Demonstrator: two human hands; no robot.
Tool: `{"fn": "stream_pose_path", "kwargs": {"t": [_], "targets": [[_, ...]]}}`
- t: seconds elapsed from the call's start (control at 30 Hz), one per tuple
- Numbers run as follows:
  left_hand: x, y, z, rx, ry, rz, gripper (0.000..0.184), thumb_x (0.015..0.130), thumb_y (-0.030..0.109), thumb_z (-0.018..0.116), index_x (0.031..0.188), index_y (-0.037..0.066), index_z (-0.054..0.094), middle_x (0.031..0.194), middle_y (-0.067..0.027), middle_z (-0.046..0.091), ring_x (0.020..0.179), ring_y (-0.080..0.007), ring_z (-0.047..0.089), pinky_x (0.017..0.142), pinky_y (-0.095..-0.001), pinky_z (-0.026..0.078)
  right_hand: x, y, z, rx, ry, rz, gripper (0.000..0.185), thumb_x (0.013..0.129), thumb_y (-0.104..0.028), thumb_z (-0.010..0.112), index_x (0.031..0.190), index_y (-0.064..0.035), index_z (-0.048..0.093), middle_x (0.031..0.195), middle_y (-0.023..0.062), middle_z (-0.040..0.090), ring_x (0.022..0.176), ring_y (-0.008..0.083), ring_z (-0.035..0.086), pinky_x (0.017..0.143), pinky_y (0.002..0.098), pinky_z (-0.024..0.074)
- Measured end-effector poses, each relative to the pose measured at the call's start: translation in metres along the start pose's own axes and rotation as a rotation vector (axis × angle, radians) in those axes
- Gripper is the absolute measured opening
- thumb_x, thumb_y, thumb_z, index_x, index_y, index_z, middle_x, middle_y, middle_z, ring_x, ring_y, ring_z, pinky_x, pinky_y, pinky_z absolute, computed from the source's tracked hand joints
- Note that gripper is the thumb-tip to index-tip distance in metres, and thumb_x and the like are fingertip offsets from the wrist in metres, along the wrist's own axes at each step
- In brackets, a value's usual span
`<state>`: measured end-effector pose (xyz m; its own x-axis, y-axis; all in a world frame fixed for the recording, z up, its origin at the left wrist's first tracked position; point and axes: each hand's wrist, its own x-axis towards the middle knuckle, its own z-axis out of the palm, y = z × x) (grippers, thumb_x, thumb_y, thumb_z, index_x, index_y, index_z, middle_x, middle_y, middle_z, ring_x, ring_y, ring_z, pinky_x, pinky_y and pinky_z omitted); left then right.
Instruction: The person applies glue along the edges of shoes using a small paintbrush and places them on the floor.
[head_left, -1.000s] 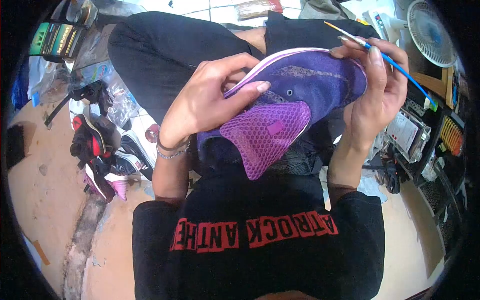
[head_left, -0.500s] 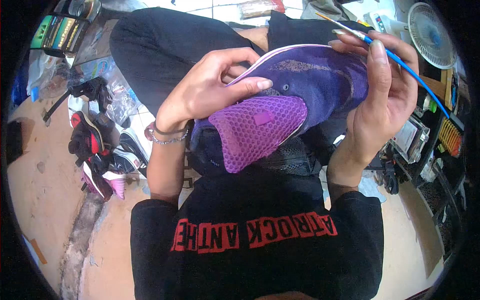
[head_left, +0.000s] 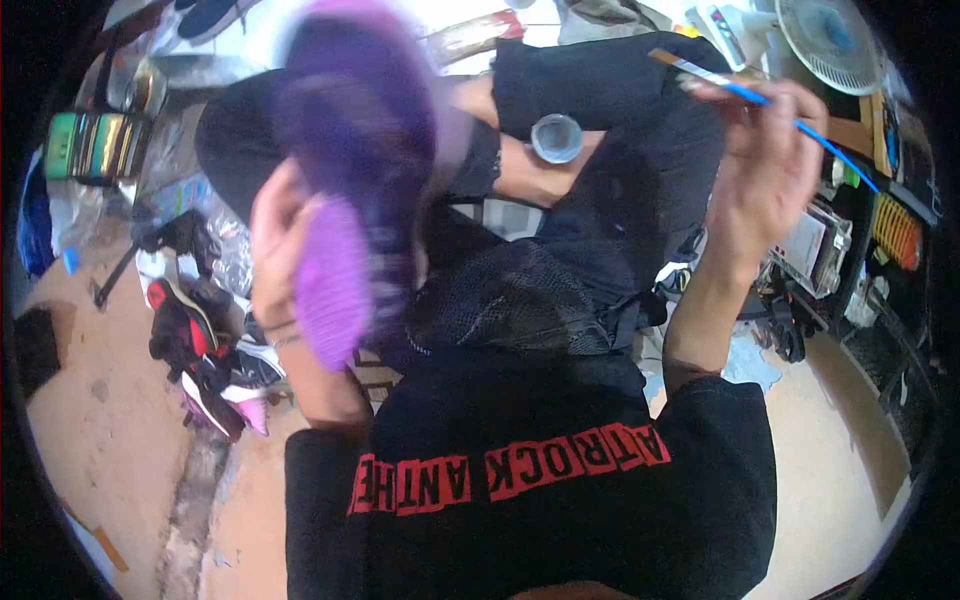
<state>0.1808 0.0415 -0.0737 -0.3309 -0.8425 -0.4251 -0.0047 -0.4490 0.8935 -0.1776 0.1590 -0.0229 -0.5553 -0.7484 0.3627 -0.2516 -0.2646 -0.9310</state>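
A dark purple shoe (head_left: 360, 120) with a bright purple mesh tongue (head_left: 333, 280) is in my left hand (head_left: 278, 235), raised upright over my left leg and smeared by motion. My fingers are closed round its side near the tongue. On the other side, my right hand (head_left: 770, 150) pinches a thin paintbrush (head_left: 745, 92) with a blue handle, its brown bristles pointing up and left, apart from the shoe. Between my hands, a small clear cup (head_left: 556, 138) sits at my crossed legs; its contents are hard to make out.
Several shoes (head_left: 185, 320) lie piled on the floor at left, near a green box (head_left: 95, 147). A white fan (head_left: 830, 42) stands at upper right. An orange-bristled brush (head_left: 897, 232) and shelf clutter line the right side. A black mesh item (head_left: 510, 300) lies in my lap.
My left hand has swung the shoe left and upright, away from my right hand, which has let go of its edge. The cup has come into view. The paintbrush stays in my right hand.
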Motion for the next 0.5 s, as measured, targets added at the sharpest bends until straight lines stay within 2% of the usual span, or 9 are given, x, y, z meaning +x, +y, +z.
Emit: {"fn": "stream_pose_path", "kwargs": {"t": [0.1, 0.13, 0.17, 0.23, 0.27, 0.3, 0.33, 0.4, 0.5], "targets": [[-0.001, -0.031, -0.045, 0.233, 0.273, 0.127, 0.055, 0.096, 0.009, 0.061, 0.147, -0.002, 0.043, 0.131, -0.0164, 0.062, 0.111, -0.0263, 0.065, 0.099, -0.0379, 0.052, -0.025, 0.031, -0.016, -0.23, -0.122, 0.227, 0.011, 0.102, -0.01, 0.059, 0.104, 0.0009, 0.06, 0.091, 0.0127, 0.069, 0.085, 0.0213, 0.071, 0.08, 0.0331, 0.0561], [-0.002, -0.022, -0.031, 0.314, 0.255, 0.032, 0.054, 0.098, 0.011, 0.058, 0.147, -0.003, 0.042, 0.133, -0.0157, 0.06, 0.115, -0.0254, 0.063, 0.101, -0.0376, 0.051, -0.034, 0.044, -0.016, -0.267, -0.156, 0.29, 0.011, 0.1, -0.01, 0.065, 0.101, 0.0008, 0.064, 0.089, 0.0093, 0.071, 0.082, 0.0175, 0.072, 0.074, 0.0283, 0.0546], [-0.003, -0.012, -0.018, 0.396, 0.239, -0.063, 0.053, 0.099, 0.014, 0.056, 0.147, -0.004, 0.041, 0.136, -0.015, 0.059, 0.119, -0.0245, 0.061, 0.104, -0.0374, 0.049, -0.041, 0.051, -0.014, -0.335, -0.189, 0.29, 0.011, 0.097, -0.009, 0.067, 0.097, 0.0017, 0.064, 0.087, 0.0096, 0.071, 0.08, 0.0174, 0.072, 0.073, 0.0289, 0.0548], [0.003, -0.01, -0.009, 0.254, 0.121, -0.034, 0.059, 0.1, 0.023, 0.058, 0.147, -0.007, 0.038, 0.138, -0.0164, 0.057, 0.121, -0.025, 0.06, 0.105, -0.0374, 0.049, -0.046, 0.057, -0.005, -0.477, -0.265, 0.198, 0.012, 0.093, -0.007, 0.071, 0.093, 0.003, 0.065, 0.084, 0.0127, 0.069, 0.075, 0.0198, 0.073, 0.069, 0.0305, 0.0545], [0.011, -0.013, -0.01, 0.028, 0.02, 0.091, 0.067, 0.098, 0.029, 0.062, 0.146, -0.01, 0.036, 0.138, -0.0185, 0.056, 0.12, -0.0265, 0.061, 0.104, -0.0377, 0.05, -0.049, 0.059, -0.002, -0.525, -0.303, 0.189, 0.012, 0.094, -0.007, 0.07, 0.093, 0.0037, 0.064, 0.085, 0.0146, 0.068, 0.075, 0.026, 0.072, 0.068, 0.0338, 0.0537], [0.019, -0.016, -0.014, -0.197, -0.079, 0.216, 0.075, 0.097, 0.035, 0.066, 0.146, -0.013, 0.034, 0.138, -0.0206, 0.056, 0.119, -0.0279, 0.063, 0.103, -0.0379, 0.052, -0.052, 0.061, 0.001, -0.527, -0.319, 0.194, 0.012, 0.094, -0.007, 0.069, 0.093, 0.0035, 0.065, 0.086, 0.0144, 0.067, 0.075, 0.0274, 0.07, 0.069, 0.0354, 0.0532], [0.027, -0.023, -0.026, -0.106, -0.016, 0.184, 0.085, 0.094, 0.043, 0.07, 0.147, -0.012, 0.034, 0.138, -0.0241, 0.055, 0.121, -0.0292, 0.062, 0.105, -0.0397, 0.051, -0.054, 0.064, 0.003, -0.527, -0.334, 0.197, 0.012, 0.094, -0.008, 0.069, 0.093, 0.0033, 0.065, 0.087, 0.0142, 0.067, 0.076, 0.0288, 0.068, 0.07, 0.0371, 0.0527], [0.029, -0.026, -0.035, -0.159, 0.004, 0.13, 0.085, 0.094, 0.042, 0.071, 0.148, -0.011, 0.033, 0.138, -0.0228, 0.055, 0.122, -0.0285, 0.062, 0.107, -0.0405, 0.05, -0.056, 0.074, 0.003, -0.576, -0.387, 0.082, 0.012, 0.093, -0.009, 0.07, 0.093, 0.0025, 0.066, 0.088, 0.0134, 0.067, 0.079, 0.0291, 0.066, 0.072, 0.0383, 0.0521], [0.03, -0.021, -0.031, -0.038, 0.049, 0.113, 0.084, 0.094, 0.042, 0.071, 0.148, -0.01, 0.033, 0.137, -0.0221, 0.056, 0.121, -0.0283, 0.062, 0.106, -0.0407, 0.051, -0.059, 0.087, 0.004, -0.623, -0.43, -0.002, 0.013, 0.09, -0.012, 0.072, 0.093, 0.0002, 0.067, 0.087, 0.0115, 0.066, 0.081, 0.028, 0.064, 0.075, 0.0387, 0.051]]}}
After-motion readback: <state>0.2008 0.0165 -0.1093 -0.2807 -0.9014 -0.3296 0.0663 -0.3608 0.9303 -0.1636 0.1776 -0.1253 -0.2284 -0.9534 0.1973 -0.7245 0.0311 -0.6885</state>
